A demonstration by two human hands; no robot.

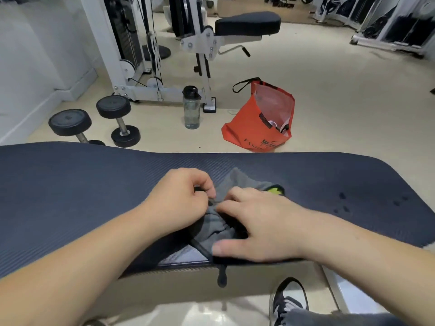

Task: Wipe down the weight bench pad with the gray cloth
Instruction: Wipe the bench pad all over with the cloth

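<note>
- Cloth lies bunched at the centre of the frame, on the near half of the dark ribbed bench pad, between the two hands; a yellow-green patch shows at its upper right corner.
- Left hand has its fingers curled closed, thumb and forefinger pinching a fold at the cloth's left edge.
- Right hand rests with its fingers spread and flat, palm down on the cloth, pressing it onto the pad rather than gripping it.
- The step in hand looks like gathering or folding the cloth into a wiping wad; wiping itself seems not yet begun.
- To do it well, fold the loose edges under so that one smooth face meets the pad, and tuck in the dark cord hanging over the near edge.
- A few dark spots sit on the pad toward the right of the frame, well apart from the cloth; these likely want attention.
- Long strokes along the ribs should lift more than strokes across them.
</note>
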